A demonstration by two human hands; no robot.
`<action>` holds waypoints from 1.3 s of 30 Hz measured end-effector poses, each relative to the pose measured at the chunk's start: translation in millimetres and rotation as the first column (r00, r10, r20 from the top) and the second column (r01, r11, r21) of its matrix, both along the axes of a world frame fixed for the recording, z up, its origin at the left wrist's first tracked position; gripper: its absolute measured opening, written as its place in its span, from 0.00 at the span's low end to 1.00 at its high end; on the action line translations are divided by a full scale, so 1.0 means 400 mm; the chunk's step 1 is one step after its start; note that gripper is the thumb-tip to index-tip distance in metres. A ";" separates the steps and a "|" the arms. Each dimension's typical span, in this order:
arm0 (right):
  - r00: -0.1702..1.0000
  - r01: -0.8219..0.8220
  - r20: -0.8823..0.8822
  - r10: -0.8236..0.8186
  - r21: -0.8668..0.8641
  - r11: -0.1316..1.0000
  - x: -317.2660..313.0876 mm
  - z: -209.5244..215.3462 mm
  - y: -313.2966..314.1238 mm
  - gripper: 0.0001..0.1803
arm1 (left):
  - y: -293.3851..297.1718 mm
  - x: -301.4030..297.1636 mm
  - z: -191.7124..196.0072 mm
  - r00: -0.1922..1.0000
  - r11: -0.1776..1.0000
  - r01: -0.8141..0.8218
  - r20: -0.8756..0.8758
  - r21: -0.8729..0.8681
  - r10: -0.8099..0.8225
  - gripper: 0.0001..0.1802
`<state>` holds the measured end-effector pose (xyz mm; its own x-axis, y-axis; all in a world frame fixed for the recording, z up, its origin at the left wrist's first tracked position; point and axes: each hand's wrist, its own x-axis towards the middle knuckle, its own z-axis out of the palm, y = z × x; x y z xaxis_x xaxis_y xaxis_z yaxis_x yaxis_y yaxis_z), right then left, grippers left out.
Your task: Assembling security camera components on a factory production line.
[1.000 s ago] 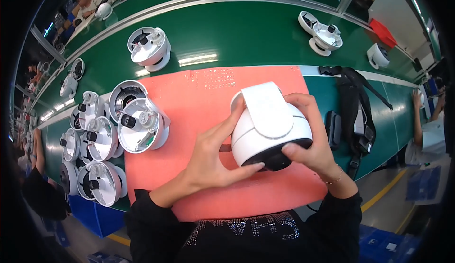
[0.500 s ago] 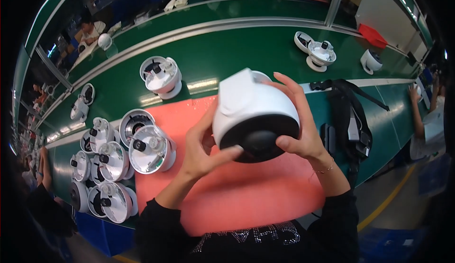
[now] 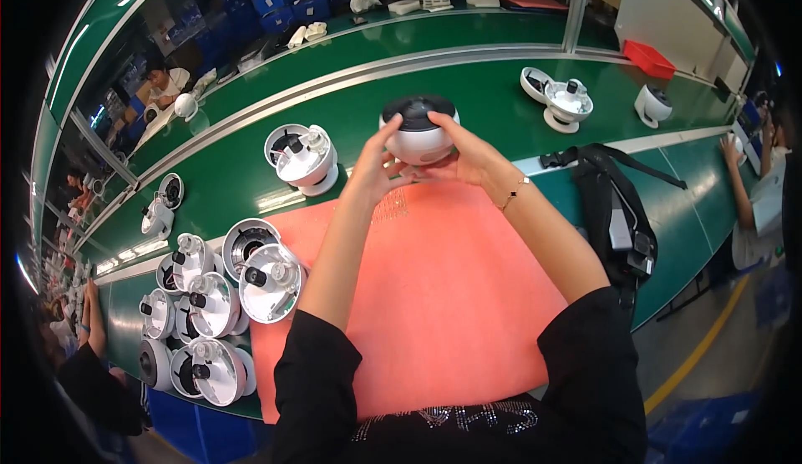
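Out at arm's length, a round white device with a black top (image 3: 423,140) sits between my two hands. My left hand (image 3: 376,162) grips its left side, with the thumb on the black part. On the other side my right hand (image 3: 468,157) holds it the same way, fingers curled underneath. It is over the far edge of the pink mat (image 3: 443,297), where the green conveyor belt (image 3: 493,88) runs; whether it touches the belt I cannot tell. To the left of it on the belt stands an opened white device (image 3: 305,159) with its inner parts showing.
Several opened white housings (image 3: 215,304) crowd together left of the mat. Farther right stand another opened device (image 3: 561,101) and a closed one (image 3: 652,105). A black strapped bag (image 3: 614,205) lies on the right. Other people work at both sides and across.
My hands have carried the device away from me, from above the mat to the belt side. Its black part, which faced me, now points up. My view has shifted slightly.
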<state>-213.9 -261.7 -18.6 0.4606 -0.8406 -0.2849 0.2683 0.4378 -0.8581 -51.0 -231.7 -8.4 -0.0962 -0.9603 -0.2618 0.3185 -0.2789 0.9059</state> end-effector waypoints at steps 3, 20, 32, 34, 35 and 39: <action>0.993 0.115 -0.041 -0.115 0.000 0.993 0.025 -0.020 0.004 0.38 | -0.051 -0.029 -0.038 0.999 0.997 -0.050 -0.005 0.063 0.050 0.42; 0.351 0.896 0.335 -0.875 0.153 0.418 -0.673 -0.235 -0.390 0.31 | -0.129 -0.075 -0.190 0.969 0.975 -0.193 -0.174 -0.106 0.173 0.44; 0.439 0.890 0.272 -0.856 0.000 0.457 -0.669 -0.146 -0.393 0.21 | -0.139 -0.143 -0.186 0.968 0.986 -0.146 -0.215 -0.083 0.126 0.55; 0.523 0.837 0.327 -0.787 -0.020 0.547 -0.598 -0.078 -0.357 0.20 | -0.146 -0.147 -0.181 0.968 0.988 -0.144 -0.214 -0.063 0.128 0.56; 0.561 0.802 0.356 -0.747 -0.011 0.597 -0.568 -0.037 -0.331 0.22 | -0.144 -0.150 -0.172 0.971 0.989 -0.144 -0.194 -0.021 0.137 0.57; 0.758 0.591 0.374 -0.534 -0.050 0.805 -0.387 0.105 -0.179 0.29 | -0.070 -0.102 -0.125 0.956 0.987 -0.153 -0.261 -0.054 0.134 0.54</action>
